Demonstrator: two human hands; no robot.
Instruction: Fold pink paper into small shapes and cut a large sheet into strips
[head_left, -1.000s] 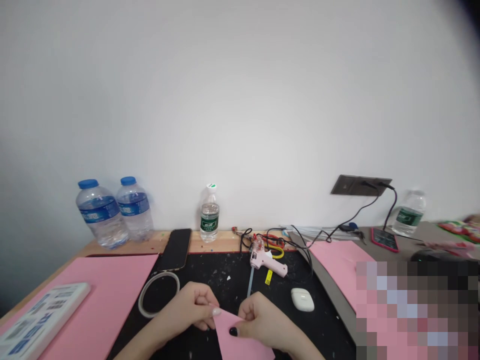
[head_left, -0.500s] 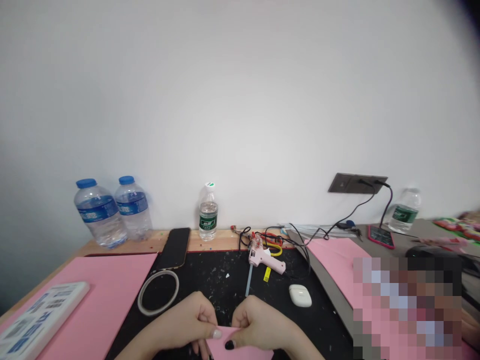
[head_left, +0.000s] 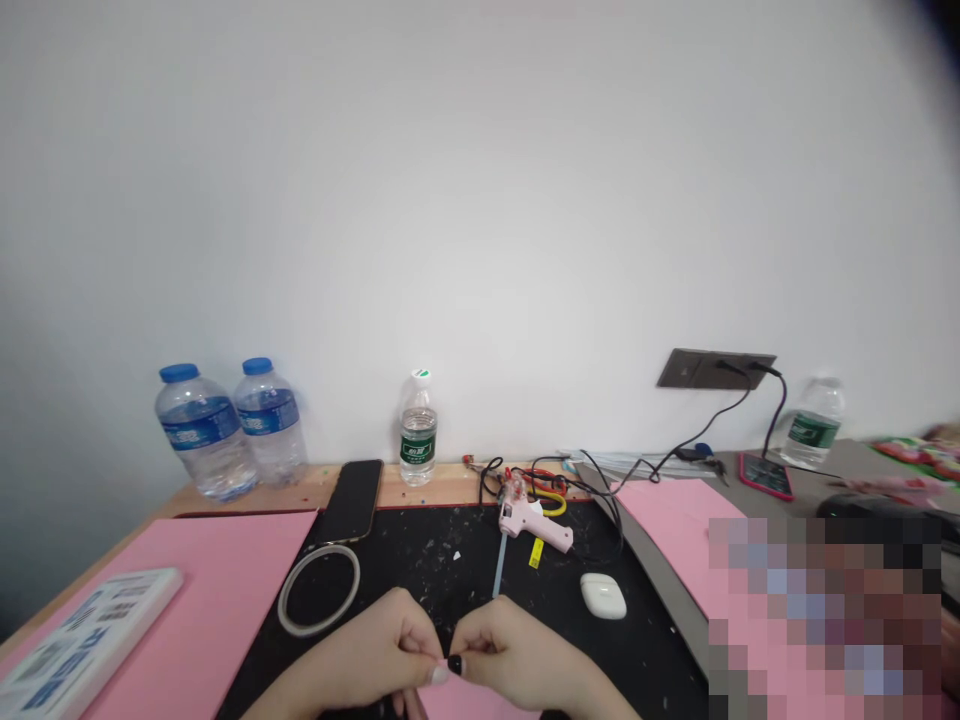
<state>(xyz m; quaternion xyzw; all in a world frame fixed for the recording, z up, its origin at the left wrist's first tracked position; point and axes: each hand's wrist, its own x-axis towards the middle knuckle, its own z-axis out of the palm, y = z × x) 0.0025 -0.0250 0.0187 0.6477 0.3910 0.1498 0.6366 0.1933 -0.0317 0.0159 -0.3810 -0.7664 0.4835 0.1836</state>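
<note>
Low in the view, a piece of pink paper lies partly cut off by the bottom edge. My left hand pinches its upper edge between thumb and fingers. Right beside it, my right hand pinches the same edge, so the two thumbs nearly meet. Just beyond my right hand rests a pale pink glue gun with a glue stick reaching toward me. A roll of double-sided tape lies to the left of my left hand. The black mat is under both hands.
Pink sheets and a white box lie left. Water bottles, a small bottle and a phone stand or lie along the wall. An earphone case sits right, near cables. A blurred-out person is at far right.
My hands have drawn closer together along the paper's upper edge, the right thumb moving up toward the left one. Less of the paper's surface shows between them.
</note>
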